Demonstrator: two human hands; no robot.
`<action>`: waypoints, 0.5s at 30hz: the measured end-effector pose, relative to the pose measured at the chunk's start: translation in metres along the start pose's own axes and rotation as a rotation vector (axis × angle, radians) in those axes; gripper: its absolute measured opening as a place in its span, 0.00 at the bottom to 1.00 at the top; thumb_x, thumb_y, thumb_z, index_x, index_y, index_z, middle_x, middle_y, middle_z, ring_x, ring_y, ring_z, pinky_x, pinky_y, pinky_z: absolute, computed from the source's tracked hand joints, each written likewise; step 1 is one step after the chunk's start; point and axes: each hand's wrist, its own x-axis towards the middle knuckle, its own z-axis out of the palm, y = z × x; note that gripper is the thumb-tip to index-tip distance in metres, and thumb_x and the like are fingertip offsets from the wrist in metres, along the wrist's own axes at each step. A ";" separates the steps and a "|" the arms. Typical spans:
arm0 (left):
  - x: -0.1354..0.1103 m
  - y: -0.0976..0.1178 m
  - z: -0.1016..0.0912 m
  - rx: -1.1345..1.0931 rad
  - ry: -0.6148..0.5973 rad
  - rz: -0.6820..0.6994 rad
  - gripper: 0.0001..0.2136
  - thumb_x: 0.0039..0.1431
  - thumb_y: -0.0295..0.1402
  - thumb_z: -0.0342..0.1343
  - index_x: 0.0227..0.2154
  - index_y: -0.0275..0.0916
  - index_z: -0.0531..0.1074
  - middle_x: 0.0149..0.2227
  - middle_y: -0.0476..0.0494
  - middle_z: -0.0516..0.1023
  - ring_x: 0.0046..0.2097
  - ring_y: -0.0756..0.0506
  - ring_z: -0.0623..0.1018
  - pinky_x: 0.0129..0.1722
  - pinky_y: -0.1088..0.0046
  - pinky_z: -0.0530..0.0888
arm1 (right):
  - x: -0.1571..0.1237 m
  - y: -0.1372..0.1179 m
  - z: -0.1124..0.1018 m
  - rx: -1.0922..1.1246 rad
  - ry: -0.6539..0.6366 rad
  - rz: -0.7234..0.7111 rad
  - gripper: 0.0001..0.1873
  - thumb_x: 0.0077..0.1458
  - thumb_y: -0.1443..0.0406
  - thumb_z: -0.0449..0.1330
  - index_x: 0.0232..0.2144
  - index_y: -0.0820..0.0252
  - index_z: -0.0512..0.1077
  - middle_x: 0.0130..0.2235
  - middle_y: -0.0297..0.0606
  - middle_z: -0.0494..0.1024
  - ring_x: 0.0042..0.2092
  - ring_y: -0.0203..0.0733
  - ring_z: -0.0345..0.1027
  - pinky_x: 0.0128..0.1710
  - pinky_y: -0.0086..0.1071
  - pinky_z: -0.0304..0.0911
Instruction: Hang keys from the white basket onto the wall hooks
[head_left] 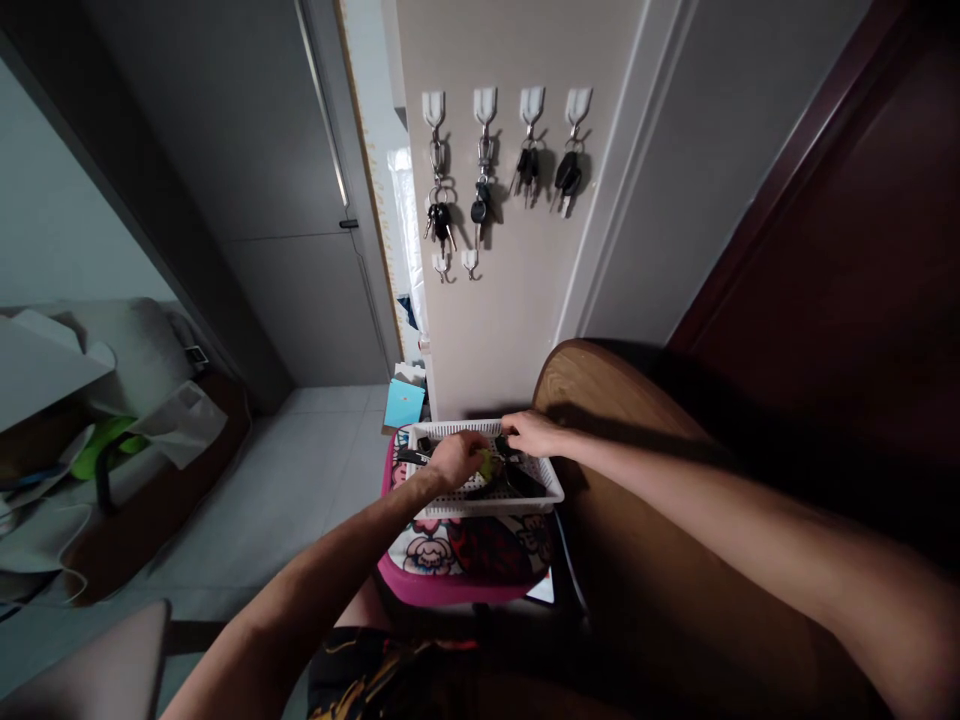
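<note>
Both hands reach into a white perforated plastic basket point(551, 492) that rests on a pink patterned stool point(465, 560). My left hand point(454, 459) is curled over dark items in the basket, pinching something small and yellowish-green that I cannot make out. My right hand point(534, 433) lies at the basket's far side, fingers bent down among dark objects point(517, 480), what they hold hidden. On the beige wall panel above, several white hooks point(484, 103) carry bunches of keys point(441, 220).
A round wooden table point(600, 440) stands to the right of the stool, under my right arm. A dark red door point(862, 250) is at the right. A cluttered bench with bags point(112, 440) stands at the left. A blue card point(403, 403) leans by the wall.
</note>
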 end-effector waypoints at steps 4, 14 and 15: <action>0.010 0.003 -0.012 -0.250 0.170 -0.046 0.13 0.40 0.26 0.47 0.33 0.34 0.63 0.32 0.46 0.68 0.31 0.53 0.67 0.32 0.78 0.65 | 0.005 -0.008 -0.016 0.352 0.100 -0.134 0.10 0.39 0.65 0.48 0.23 0.64 0.66 0.22 0.33 0.67 0.25 0.32 0.57 0.25 0.25 0.51; 0.031 0.020 -0.030 -0.751 0.229 0.044 0.11 0.38 0.24 0.50 0.30 0.33 0.61 0.25 0.50 0.67 0.28 0.54 0.67 0.28 0.80 0.64 | 0.001 -0.012 -0.046 0.678 0.343 -0.122 0.14 0.38 0.59 0.51 0.22 0.65 0.67 0.22 0.32 0.67 0.26 0.32 0.58 0.27 0.26 0.53; 0.033 0.020 -0.031 -0.748 0.259 0.031 0.10 0.38 0.23 0.50 0.29 0.33 0.62 0.24 0.51 0.66 0.27 0.55 0.66 0.27 0.80 0.64 | 0.001 -0.012 -0.047 0.706 0.354 -0.112 0.13 0.39 0.59 0.51 0.21 0.65 0.67 0.21 0.32 0.66 0.25 0.32 0.57 0.26 0.26 0.53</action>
